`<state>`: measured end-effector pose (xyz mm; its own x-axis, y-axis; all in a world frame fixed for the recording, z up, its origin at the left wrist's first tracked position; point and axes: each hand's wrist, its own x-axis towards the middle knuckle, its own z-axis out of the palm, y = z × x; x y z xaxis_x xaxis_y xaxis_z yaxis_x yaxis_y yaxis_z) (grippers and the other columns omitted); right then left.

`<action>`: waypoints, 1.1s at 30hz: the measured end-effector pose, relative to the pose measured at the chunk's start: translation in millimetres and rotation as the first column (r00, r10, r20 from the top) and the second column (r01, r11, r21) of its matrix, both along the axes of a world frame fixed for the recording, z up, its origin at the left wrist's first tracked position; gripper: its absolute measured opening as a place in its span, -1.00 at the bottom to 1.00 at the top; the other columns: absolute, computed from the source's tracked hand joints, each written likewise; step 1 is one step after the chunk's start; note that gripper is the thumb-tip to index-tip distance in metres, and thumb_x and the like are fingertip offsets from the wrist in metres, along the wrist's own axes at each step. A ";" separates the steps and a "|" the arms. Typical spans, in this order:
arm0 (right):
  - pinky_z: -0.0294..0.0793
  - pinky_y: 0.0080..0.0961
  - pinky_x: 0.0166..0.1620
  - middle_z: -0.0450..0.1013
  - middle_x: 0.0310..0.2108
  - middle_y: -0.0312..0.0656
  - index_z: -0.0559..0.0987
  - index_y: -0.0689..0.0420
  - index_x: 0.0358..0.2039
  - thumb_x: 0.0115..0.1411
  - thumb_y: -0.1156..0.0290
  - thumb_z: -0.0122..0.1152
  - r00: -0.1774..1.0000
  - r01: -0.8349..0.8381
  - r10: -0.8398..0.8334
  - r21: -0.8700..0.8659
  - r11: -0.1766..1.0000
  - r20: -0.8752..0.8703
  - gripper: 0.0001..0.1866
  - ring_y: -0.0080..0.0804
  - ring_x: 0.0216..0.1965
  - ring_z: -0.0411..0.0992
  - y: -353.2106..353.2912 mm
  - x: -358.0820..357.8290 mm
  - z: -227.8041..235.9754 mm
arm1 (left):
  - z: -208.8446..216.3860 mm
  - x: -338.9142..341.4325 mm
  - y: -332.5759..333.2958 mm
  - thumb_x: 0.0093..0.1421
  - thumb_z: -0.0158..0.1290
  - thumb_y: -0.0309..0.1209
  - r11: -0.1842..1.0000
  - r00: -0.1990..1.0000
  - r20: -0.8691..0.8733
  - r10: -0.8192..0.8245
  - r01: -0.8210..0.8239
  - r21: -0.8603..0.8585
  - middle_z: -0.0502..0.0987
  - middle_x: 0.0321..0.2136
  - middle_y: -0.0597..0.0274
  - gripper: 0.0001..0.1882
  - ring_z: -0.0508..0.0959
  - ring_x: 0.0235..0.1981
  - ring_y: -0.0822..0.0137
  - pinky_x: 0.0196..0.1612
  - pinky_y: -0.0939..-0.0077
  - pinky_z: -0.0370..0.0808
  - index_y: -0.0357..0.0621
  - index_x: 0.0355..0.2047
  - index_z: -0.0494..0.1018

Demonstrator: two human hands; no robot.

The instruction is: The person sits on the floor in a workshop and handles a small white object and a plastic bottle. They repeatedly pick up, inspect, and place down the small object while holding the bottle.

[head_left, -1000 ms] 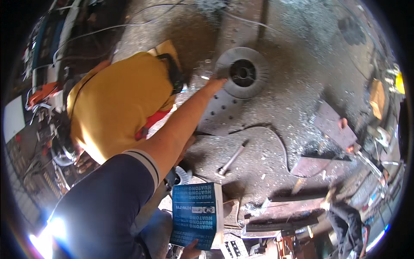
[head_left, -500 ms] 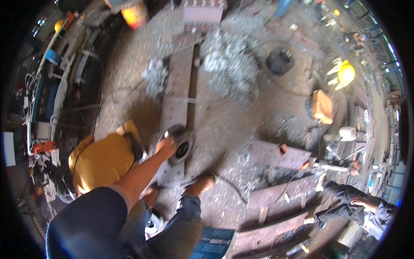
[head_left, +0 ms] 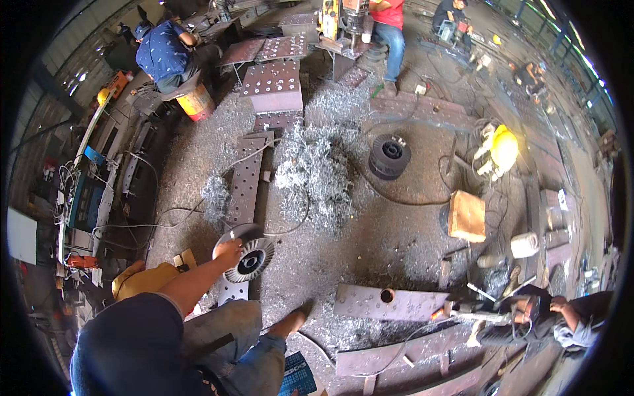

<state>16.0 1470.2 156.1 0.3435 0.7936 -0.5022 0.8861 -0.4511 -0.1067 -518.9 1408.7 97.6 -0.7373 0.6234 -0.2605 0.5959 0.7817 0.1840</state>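
Grey ribbed round spool with black hub: lower left of frame, overlapping a perforated brown steel plate; contact unclear. Left hand: fingers pinching its left rim, hub lying to their lower right. Right hand: out of view.

Daylight slits upper right | left side dim | metal shavings glinting | fisheye bend, black rim

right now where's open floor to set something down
The lightly littered floor bordered by the silver shavings, tan block, holed plate and the grey spool in the left hand. It's crowded around the orange item at left and the power tool lower right.
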 end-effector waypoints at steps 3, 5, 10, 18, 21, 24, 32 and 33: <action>0.58 -0.09 -0.16 0.61 -0.19 0.19 0.58 0.51 -0.08 0.30 -0.11 0.29 0.999 -0.046 0.046 0.002 0.999 0.009 -0.27 0.07 -0.23 0.62 65.9 -17.5 3.8 | 3.4 -3.0 88.6 0.24 0.08 -0.28 0.993 0.994 -0.080 0.078 -0.071 0.093 0.65 -0.22 -0.05 -0.73 0.65 -0.17 -0.14 -0.13 -0.09 0.56 0.00 -0.07 0.50; 0.58 -0.08 -0.16 0.62 -0.19 0.20 0.58 0.51 -0.09 0.30 -0.11 0.29 0.998 -0.060 0.059 0.000 0.998 0.031 -0.27 0.07 -0.23 0.62 104.6 -28.1 5.7 | -20.8 -16.4 140.9 0.27 0.08 -0.28 0.988 0.997 -0.027 0.074 -0.069 0.137 0.65 -0.17 -0.06 -0.72 0.65 -0.16 -0.13 -0.12 -0.07 0.57 -0.01 -0.03 0.50; 0.58 -0.07 -0.17 0.62 -0.21 0.21 0.59 0.51 -0.11 0.29 -0.12 0.30 0.991 -0.074 0.073 0.006 0.997 0.114 -0.27 0.08 -0.25 0.62 216.1 -67.5 8.7 | -14.2 -44.1 333.0 0.30 0.10 -0.22 0.909 0.962 0.203 0.183 -0.245 0.338 0.65 -0.15 -0.02 -0.68 0.65 -0.13 -0.12 -0.11 -0.03 0.57 -0.02 0.01 0.52; 0.57 -0.05 -0.19 0.63 -0.24 0.22 0.62 0.52 -0.14 0.29 -0.12 0.30 0.981 -0.001 -0.019 0.106 0.994 0.192 -0.27 0.11 -0.27 0.62 414.3 -128.2 24.9 | -51.0 -131.7 624.7 0.33 0.11 -0.15 0.881 0.851 0.499 0.163 -0.353 0.315 0.65 -0.10 -0.03 -0.66 0.63 -0.04 -0.09 0.00 0.07 0.57 0.01 0.02 0.56; 0.64 -0.11 -0.26 0.61 -0.22 0.25 0.54 0.60 -0.12 0.28 -0.13 0.32 0.986 0.166 -0.162 0.184 0.969 -0.038 -0.20 0.08 -0.28 0.63 511.1 -174.4 15.5 | -60.7 -160.7 701.2 0.33 0.13 -0.17 0.864 0.829 0.526 0.188 -0.394 0.314 0.65 -0.07 -0.03 -0.65 0.64 -0.03 -0.06 0.02 0.06 0.57 -0.01 0.05 0.56; 0.60 -0.01 -0.41 0.58 -0.42 0.32 0.56 0.65 -0.37 0.25 -0.16 0.33 0.990 0.138 -0.134 0.327 0.935 -0.033 -0.16 0.19 -0.44 0.61 581.7 -207.3 3.8 | -92.0 -192.3 776.0 0.34 0.15 -0.19 0.869 0.799 0.575 0.175 -0.400 0.290 0.66 -0.08 -0.01 -0.65 0.64 -0.03 -0.02 0.03 0.08 0.57 -0.03 0.07 0.55; 0.56 -0.03 -0.27 0.63 -0.40 0.23 0.65 0.51 -0.34 0.26 -0.02 0.37 0.985 -0.107 0.142 0.291 0.951 -0.102 -0.36 0.16 -0.41 0.62 788.0 -251.7 -24.7 | -198.3 -270.2 875.9 0.31 0.25 -0.19 0.748 0.513 0.799 0.313 -0.652 0.126 0.69 -0.19 0.14 -0.63 0.66 -0.29 0.30 -0.26 0.28 0.62 -0.07 0.04 0.59; 0.57 -0.07 -0.27 0.63 -0.39 0.21 0.66 0.49 -0.33 0.26 0.04 0.39 0.969 -0.135 0.186 0.285 0.949 -0.162 -0.42 0.11 -0.40 0.62 821.8 -259.5 -28.3 | -213.9 -277.8 882.9 0.30 0.26 -0.19 0.724 0.475 0.813 0.336 -0.683 0.100 0.69 -0.19 0.15 -0.64 0.66 -0.31 0.33 -0.31 0.32 0.62 -0.07 0.03 0.60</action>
